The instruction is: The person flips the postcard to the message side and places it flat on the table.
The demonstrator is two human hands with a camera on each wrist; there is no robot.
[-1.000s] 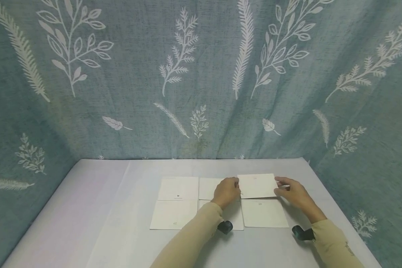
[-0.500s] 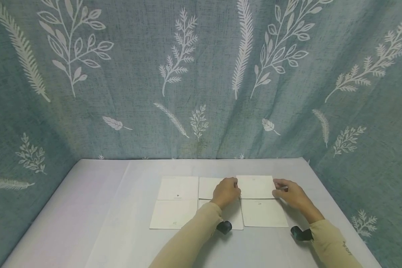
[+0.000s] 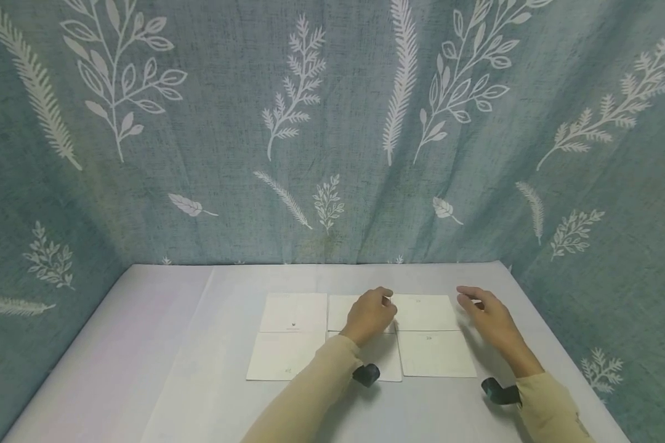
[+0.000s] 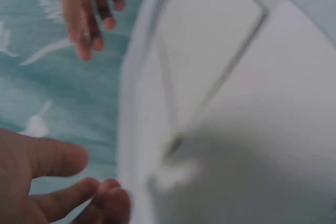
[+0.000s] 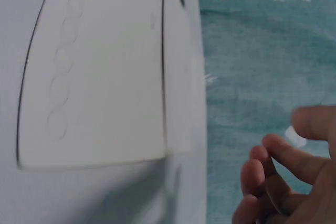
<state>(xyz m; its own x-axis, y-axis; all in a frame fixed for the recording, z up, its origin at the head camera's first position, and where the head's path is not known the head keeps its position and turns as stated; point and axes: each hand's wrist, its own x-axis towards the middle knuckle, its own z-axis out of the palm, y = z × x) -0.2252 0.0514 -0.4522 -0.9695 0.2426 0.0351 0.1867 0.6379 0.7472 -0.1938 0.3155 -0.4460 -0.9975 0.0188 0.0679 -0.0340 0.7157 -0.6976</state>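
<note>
White rectangular cards lie on the table in two rows of three. At the far right, the back-row card (image 3: 428, 312) lies just behind the front-row card (image 3: 438, 355). My left hand (image 3: 369, 317) hovers over the back middle card (image 3: 341, 309), fingers loosely bent, near the left edge of the back right card and holding nothing. Beyond that card's right edge is my right hand (image 3: 490, 319), raised with nothing between thumb and fingers. A faint looped pattern marks the near card (image 5: 105, 77) in the right wrist view. My left forearm partly covers the middle cards.
Two more cards, a back left card (image 3: 296, 307) and a front left card (image 3: 282, 357), lie edge to edge. A white cloth covers the table (image 3: 188, 369). Behind it and at both sides hangs a blue-green curtain (image 3: 216, 123) with white leaf prints.
The back right card came down and toward me, flat against the front card's edge. Both hands then let go of it, the right moving off to the right and the left lifting slightly.
</note>
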